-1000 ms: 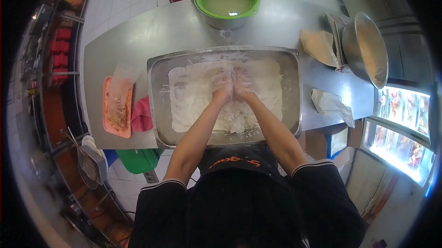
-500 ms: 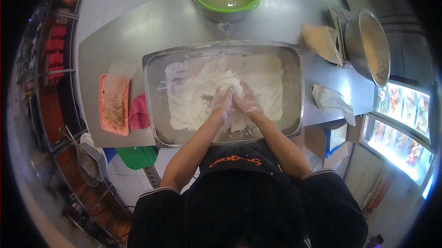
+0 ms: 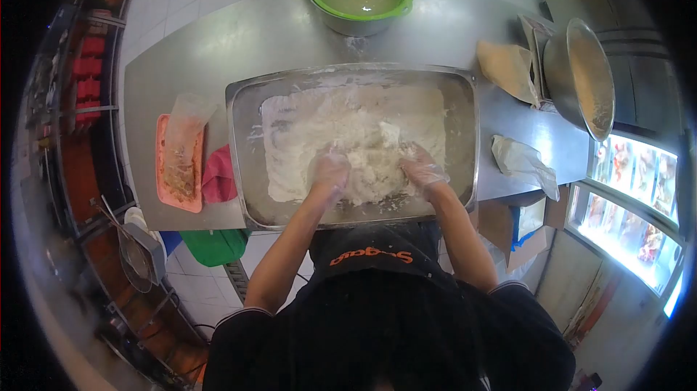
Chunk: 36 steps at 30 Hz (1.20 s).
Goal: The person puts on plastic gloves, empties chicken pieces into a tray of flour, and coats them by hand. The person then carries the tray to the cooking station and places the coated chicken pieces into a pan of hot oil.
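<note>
A steel table [image 3: 210,46] is carrying everything here, its bare metal shining in dull patches. A wide metal tray [image 3: 245,180] is taking up its middle, the six o'clock rim running along the near edge. Going round from that tray, a metal pot [image 3: 354,27] is standing at twelve o'clock. A brown paper bag [image 3: 506,69] is lying at two. Between two and three, a big metal bowl [image 3: 581,75] is sitting by the table's side; what is bearing its base is not showing clearly. At three, a crumpled white bag [image 3: 521,161] is reaching the edge. At nine, a pink cloth [image 3: 220,175] is lying just beside the metal tray, and a pink tray [image 3: 165,177] is resting beyond it.
</note>
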{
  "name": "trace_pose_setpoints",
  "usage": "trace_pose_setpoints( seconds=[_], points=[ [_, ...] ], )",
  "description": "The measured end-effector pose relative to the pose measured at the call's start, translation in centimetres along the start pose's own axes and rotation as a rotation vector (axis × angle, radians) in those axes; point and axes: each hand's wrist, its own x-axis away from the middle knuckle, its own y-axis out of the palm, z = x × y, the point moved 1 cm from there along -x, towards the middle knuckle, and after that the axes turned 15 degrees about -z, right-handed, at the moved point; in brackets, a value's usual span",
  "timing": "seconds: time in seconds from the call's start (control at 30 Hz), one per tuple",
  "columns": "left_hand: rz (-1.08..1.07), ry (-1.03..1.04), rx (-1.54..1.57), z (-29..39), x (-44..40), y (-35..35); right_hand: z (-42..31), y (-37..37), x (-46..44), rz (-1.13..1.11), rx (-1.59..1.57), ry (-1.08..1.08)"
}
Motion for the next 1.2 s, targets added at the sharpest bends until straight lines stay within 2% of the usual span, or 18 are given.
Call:
trace_pose_setpoints(
  seconds=[0.07,0.1,0.17,0.3,0.5,0.67,0.77,0.8,0.87,0.9,0.93,0.97,1.0,1.03,1.07,1.1,1.13,1.2],
  points=[
    [0.091,-0.316,0.126,-3.4,-2.4,-0.7,-0.6,0.3,-0.1,-0.027,-0.148,0.038],
    [0.09,-0.31,0.125,-1.8,-1.3,0.2,-0.5,1.3,-1.0,0.085,-0.175,0.104],
    [0.027,-0.209,0.506,0.8,0.9,3.0,-0.7,3.7,-2.4,0.198,-0.2,0.161],
    [0.007,-0.484,0.22,0.2,-1.7,5.1,-0.7,7.2,-1.9,0.083,-0.243,0.062],
    [-0.013,-0.26,0.563,-1.5,-4.1,4.5,-4.2,4.2,2.9,-0.282,-0.799,-0.097],
    [0.032,-0.117,-0.003,1.8,-0.8,3.2,-3.8,3.1,2.2,-0.311,-1.017,-0.179],
    [-0.096,0.068,0.023,2.9,0.4,2.5,-2.6,0.9,1.6,-0.205,-0.766,-0.094],
    [-0.155,0.118,0.085,3.7,0.9,2.2,-3.0,-0.5,2.6,-0.237,-0.365,-0.081],
    [-0.114,0.211,-0.236,4.9,1.5,2.5,-4.1,-1.5,3.9,-0.257,0.039,-0.072],
    [-0.097,0.243,-0.343,5.3,1.7,2.5,-4.5,-1.9,4.5,-0.119,0.079,-0.171],
    [0.098,0.527,-0.805,5.2,1.8,2.3,-5.0,-2.4,5.2,0.022,0.121,-0.267],
    [0.179,0.672,-1.037,5.4,2.0,2.5,-6.0,-2.9,6.0,0.028,0.124,-0.267],
    [0.313,0.815,-1.262,5.7,2.2,2.8,-7.5,-3.3,6.8,0.004,-0.234,-0.341],
    [0.22,0.714,-1.229,5.8,2.2,3.2,-8.9,-3.6,7.5,-0.025,-0.592,-0.412],
    [0.175,0.665,-1.21,6.2,2.4,4.1,-9.9,-3.8,8.0,-0.026,-0.588,-0.416],
    [0.133,0.614,-1.192,6.8,2.7,5.1,-10.7,-3.8,8.4,-0.1,-0.989,-0.472],
    [-0.085,0.431,-0.526,7.2,2.8,6.7,-11.2,-3.7,8.6,-0.179,-1.39,-0.521],
    [-0.282,0.237,0.133,6.8,2.7,8.0,-11.1,-2.7,8.0,-0.209,-1.434,-0.614]
  ],
)
